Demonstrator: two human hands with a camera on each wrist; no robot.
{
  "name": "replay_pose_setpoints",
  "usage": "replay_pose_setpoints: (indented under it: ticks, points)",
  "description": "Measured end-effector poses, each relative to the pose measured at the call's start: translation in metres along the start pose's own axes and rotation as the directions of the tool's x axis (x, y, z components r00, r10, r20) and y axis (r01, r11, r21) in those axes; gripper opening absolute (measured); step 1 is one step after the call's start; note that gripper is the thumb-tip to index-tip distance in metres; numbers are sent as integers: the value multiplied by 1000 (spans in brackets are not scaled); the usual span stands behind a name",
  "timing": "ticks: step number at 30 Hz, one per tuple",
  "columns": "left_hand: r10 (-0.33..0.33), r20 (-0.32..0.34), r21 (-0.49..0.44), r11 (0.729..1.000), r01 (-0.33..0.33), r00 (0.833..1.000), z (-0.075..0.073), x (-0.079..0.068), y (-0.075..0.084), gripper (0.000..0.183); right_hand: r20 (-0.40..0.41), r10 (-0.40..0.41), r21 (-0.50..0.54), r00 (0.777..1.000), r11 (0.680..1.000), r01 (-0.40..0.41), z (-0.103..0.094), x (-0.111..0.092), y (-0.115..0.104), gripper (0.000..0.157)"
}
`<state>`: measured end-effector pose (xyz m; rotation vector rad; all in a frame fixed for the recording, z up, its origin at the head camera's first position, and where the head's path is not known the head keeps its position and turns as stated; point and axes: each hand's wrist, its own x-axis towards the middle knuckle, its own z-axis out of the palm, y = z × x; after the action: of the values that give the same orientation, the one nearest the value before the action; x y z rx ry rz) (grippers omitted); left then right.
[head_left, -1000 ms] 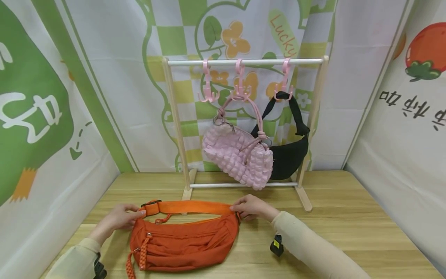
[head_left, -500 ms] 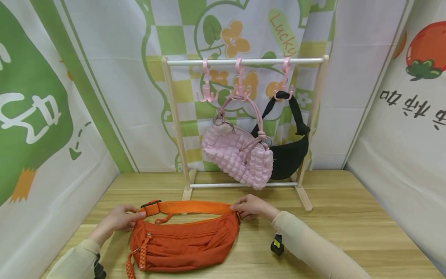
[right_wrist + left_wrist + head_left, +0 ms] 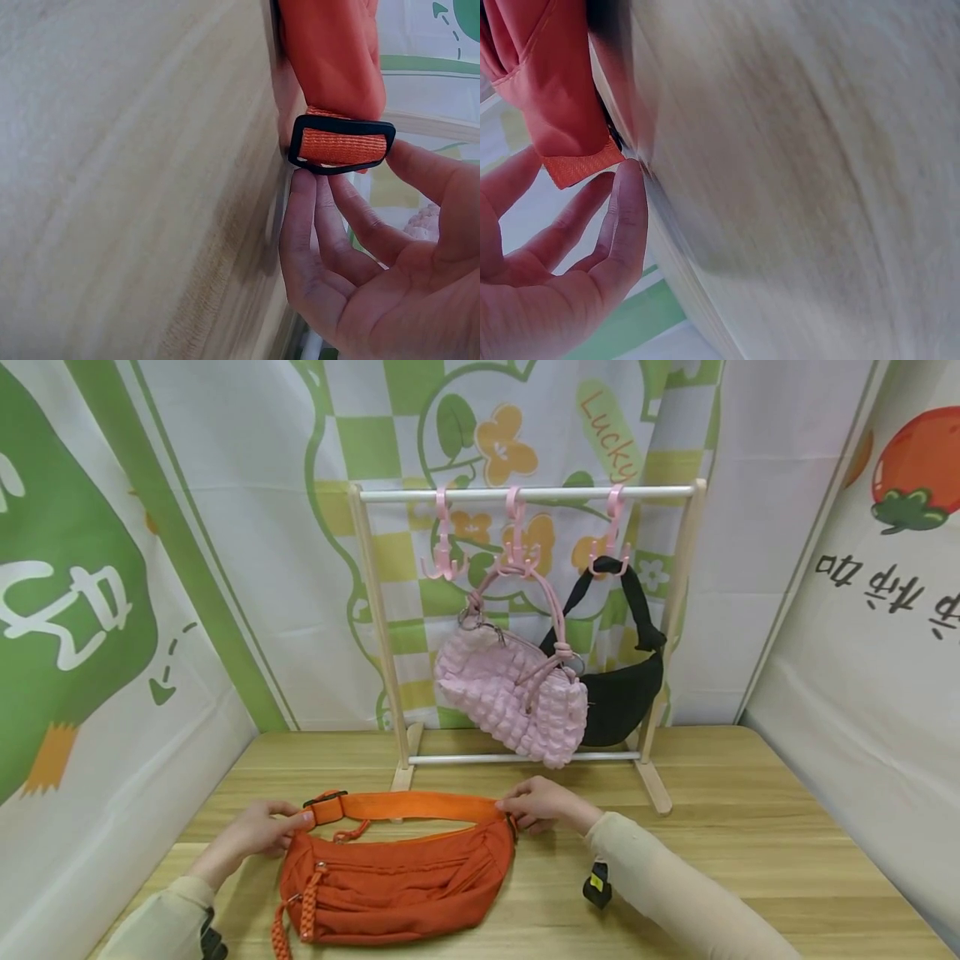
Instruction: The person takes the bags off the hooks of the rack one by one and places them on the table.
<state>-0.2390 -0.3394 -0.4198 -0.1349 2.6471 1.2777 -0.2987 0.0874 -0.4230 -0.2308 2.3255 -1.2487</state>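
An orange-red waist bag (image 3: 397,889) lies on the wooden table, its bright orange strap (image 3: 420,805) laid out above the body. Braided zip pulls (image 3: 309,906) dangle at its left. My left hand (image 3: 258,831) pinches the strap's left end beside a black slider; the left wrist view has thumb and fingers at either side of the webbing (image 3: 581,166). At the opposite end my right hand (image 3: 543,803) pinches the strap, thumb on top. In the right wrist view, its fingertips are right at a black buckle (image 3: 341,142) where strap and bag meet.
Behind the bag stands a rack with wooden posts (image 3: 378,627) and a white top bar (image 3: 540,493). A pink puffy handbag (image 3: 510,689) and a black waist bag (image 3: 626,697) hang there from pink hooks. Another pink hook (image 3: 446,556) at left holds nothing. Printed curtains enclose the table (image 3: 712,843).
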Motion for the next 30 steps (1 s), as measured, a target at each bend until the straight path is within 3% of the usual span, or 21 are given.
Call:
replay_pose_setpoints:
  ticks: [4,9,16,20,30]
  points:
    - [13,-12,3,1000,-13,1000,-1,-2,3,46,1,-24,29,1000,999,23,-2,-1,-2,24]
    - [48,-54,92,995,-43,997,-4,-4,7,53,-2,-38,52,999,998,38,-5,-2,-4,25]
    - [105,-92,251,965,-79,990,-6,-7,13,52,-45,-101,-24,994,995,100,-10,-6,-7,26]
    - [127,-114,280,956,-91,985,-5,-10,20,56,-81,-132,-86,988,989,125,-14,-8,-10,26]
    - [219,-152,357,922,-153,964,-4,-17,39,58,-109,-143,-99,984,986,132,-27,-17,-18,30]
